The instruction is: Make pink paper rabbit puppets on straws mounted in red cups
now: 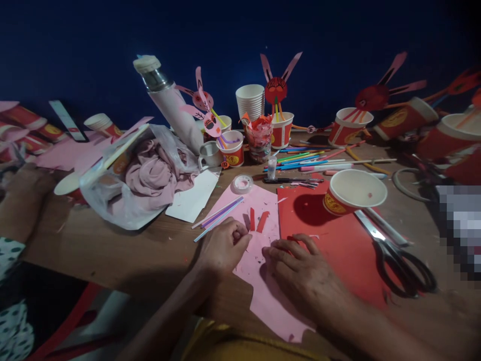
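Note:
Over a pink paper sheet (259, 281), my left hand (225, 244) has its fingers curled and thumb and forefinger together; whatever they may pinch is too small to make out. Just beyond its fingertips, two short red paper strips (252, 219) lie on the pink sheet. My right hand (298, 263) rests palm down with fingers apart, partly on the pink sheet and partly over red paper (349, 260). Thin straws (221, 216) in white, purple and blue lie beyond my left hand. A roll of clear tape (242, 184) sits at the pink sheet's far end.
Black-handled scissors (400, 260) and a paper cup (355, 193) stand close on the right. Pens (293, 180), colored straws (308, 159) and rabbit-faced cup crafts (276, 93) line the back. A plastic bag (108, 200) and a thermos (173, 108) are leftward, beside another person's hand (26, 188).

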`<state>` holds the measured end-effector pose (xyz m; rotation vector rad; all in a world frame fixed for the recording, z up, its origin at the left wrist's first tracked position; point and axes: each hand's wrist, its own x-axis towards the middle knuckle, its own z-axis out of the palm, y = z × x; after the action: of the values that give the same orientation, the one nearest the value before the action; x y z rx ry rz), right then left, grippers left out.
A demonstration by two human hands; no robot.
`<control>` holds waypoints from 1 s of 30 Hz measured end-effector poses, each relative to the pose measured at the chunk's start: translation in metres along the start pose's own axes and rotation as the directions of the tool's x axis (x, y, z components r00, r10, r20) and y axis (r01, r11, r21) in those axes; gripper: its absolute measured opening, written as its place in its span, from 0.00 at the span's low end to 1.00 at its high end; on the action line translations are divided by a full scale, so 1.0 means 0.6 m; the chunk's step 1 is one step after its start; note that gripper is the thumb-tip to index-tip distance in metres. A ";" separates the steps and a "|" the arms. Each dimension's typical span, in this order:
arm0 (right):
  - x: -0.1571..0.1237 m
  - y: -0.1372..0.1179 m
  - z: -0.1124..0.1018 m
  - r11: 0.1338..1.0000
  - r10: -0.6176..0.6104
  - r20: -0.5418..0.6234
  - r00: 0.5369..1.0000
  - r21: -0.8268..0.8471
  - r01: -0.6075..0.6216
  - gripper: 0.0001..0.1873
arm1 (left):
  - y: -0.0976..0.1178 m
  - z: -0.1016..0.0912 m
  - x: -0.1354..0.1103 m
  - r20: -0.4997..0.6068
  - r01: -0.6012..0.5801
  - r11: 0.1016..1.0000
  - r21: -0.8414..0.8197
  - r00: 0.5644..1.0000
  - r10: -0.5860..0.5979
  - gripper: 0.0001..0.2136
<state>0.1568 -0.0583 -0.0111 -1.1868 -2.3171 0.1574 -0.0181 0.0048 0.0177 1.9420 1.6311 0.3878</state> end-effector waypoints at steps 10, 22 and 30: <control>0.019 0.000 -0.056 0.879 0.261 -0.099 0.960 0.436 -0.194 0.08 | 0.035 -0.022 -0.003 0.154 0.189 0.766 -0.615 0.981 -0.118 0.07; 0.032 0.008 -0.066 -0.004 0.627 0.365 0.688 0.885 -0.466 0.10 | 0.066 -0.018 -0.001 0.348 0.303 0.547 -0.781 0.937 -0.023 0.08; 0.034 0.011 -0.076 -0.137 0.663 0.411 0.626 0.888 -0.439 0.12 | 0.074 -0.010 0.004 0.335 0.283 0.512 -0.811 0.942 0.009 0.04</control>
<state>0.1749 -0.0441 0.0342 -1.1842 -0.7557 1.5610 0.0148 0.0042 0.0483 1.0163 1.0398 0.6453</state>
